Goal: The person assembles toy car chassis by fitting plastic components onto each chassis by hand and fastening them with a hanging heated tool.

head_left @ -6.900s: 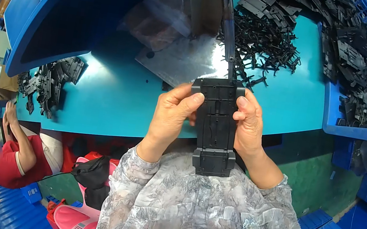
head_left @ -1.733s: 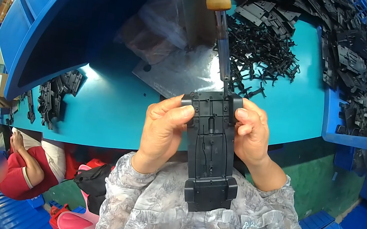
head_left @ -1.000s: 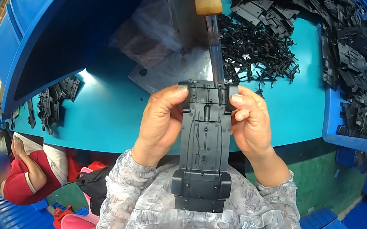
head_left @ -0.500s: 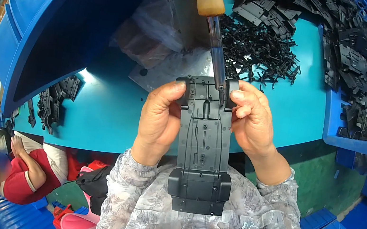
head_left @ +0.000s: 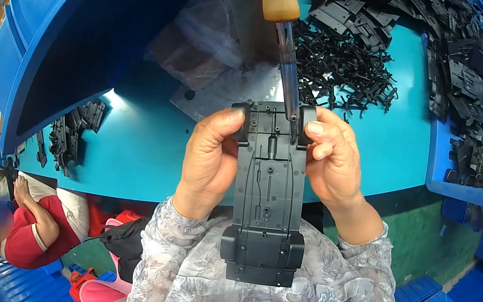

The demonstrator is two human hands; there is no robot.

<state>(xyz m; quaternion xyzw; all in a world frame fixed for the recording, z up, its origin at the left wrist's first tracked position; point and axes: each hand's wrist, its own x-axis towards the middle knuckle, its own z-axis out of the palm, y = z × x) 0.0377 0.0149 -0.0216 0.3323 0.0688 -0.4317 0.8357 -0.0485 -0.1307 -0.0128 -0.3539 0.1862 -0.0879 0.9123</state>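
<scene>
A black plastic toy-car chassis [head_left: 269,187] lies lengthwise between my two hands, its far end raised under a screwdriver bit. My left hand [head_left: 210,159] is closed on its far left corner, thumb on top. At the far right corner my right hand [head_left: 335,163] grips it between thumb and fingers. From above hangs a powered screwdriver [head_left: 285,57] with a yellowish collar and a long metal shaft. The shaft's tip meets the chassis near its far right corner, close to my right thumb. Whether a screw sits under the tip I cannot tell.
Beyond the chassis lies a heap of small black plastic parts [head_left: 348,73]. A blue basket [head_left: 468,194] on the right holds many black plates. At the left stands a big blue bin [head_left: 49,51], with black parts [head_left: 70,136] beneath it. A person in red [head_left: 36,232] sits at lower left.
The chassis and my right hand have shifted very slightly to the right and toward me. The screwdriver tip has moved a touch the same way. My grip looks the same.
</scene>
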